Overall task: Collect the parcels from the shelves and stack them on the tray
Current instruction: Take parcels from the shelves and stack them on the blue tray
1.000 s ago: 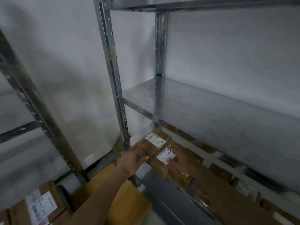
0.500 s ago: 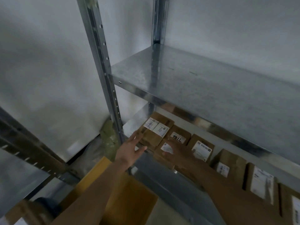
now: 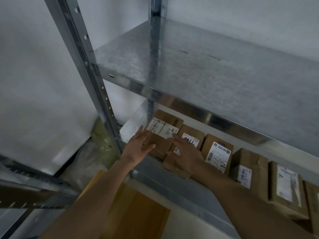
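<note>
A row of brown cardboard parcels with white labels lines the lower metal shelf [image 3: 172, 180]. The leftmost parcel [image 3: 164, 133] bears a label marked "134". My left hand [image 3: 138, 149] lies flat with straight fingers against that parcel's left side. My right hand [image 3: 184, 156] spreads over the second parcel [image 3: 191, 138], its fingertips reaching the first parcel's right edge. Neither hand has curled around a box. To the right stand a third parcel [image 3: 218, 152] and several more [image 3: 248, 166]. No tray is in view.
The galvanised upper shelf [image 3: 207, 69] hangs bare above the parcels and overhangs them. A steel upright [image 3: 96, 94] stands just left of my left hand. A yellow-brown cardboard sheet [image 3: 138, 211] lies on the floor below. A white wall is behind.
The view has dropped and moved closer to the lower shelf. Both hands have reached further in, the left onto the first parcel's side, the right across the second parcel.
</note>
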